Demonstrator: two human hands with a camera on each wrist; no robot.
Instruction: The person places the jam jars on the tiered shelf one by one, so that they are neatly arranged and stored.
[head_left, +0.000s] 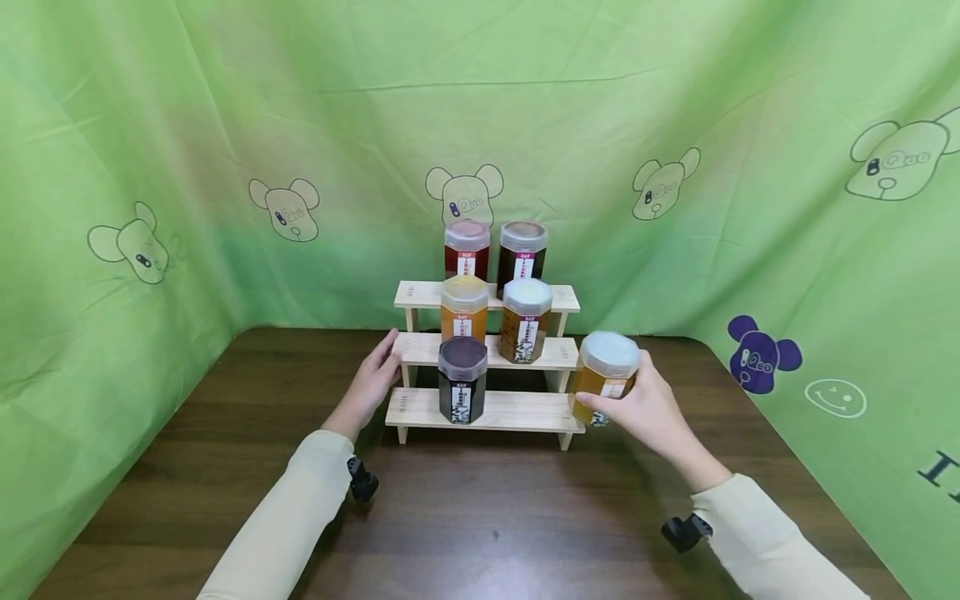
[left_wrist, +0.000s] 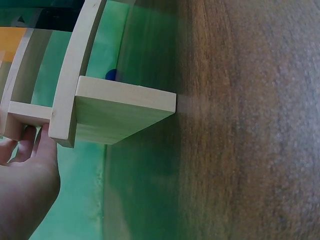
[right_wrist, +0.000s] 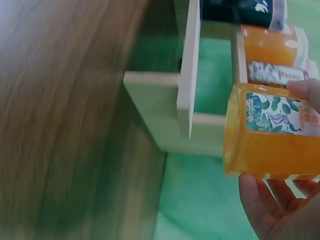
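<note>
My right hand (head_left: 637, 408) grips an orange-yellow jar (head_left: 597, 383) with a whitish lid, thumb on the near side and fingers beyond it. The jar is at the right end of the bottom tier; in the right wrist view its label (right_wrist: 275, 114) shows leaves. My left hand (head_left: 372, 382) touches the left end of the three-tier wooden stand (head_left: 517, 408). In the left wrist view its fingers (left_wrist: 46, 145) rest at the stand's side, the tips partly hidden. A dark jar (head_left: 462, 379) stands on the bottom tier.
The middle tier bears an orange jar (head_left: 463, 310) and a brown jar (head_left: 525, 321). On the top tier stand a red jar (head_left: 467, 248) and a dark jar (head_left: 522, 250). The stand rests on a brown wooden table (head_left: 480, 517) before a green curtain (head_left: 360, 108).
</note>
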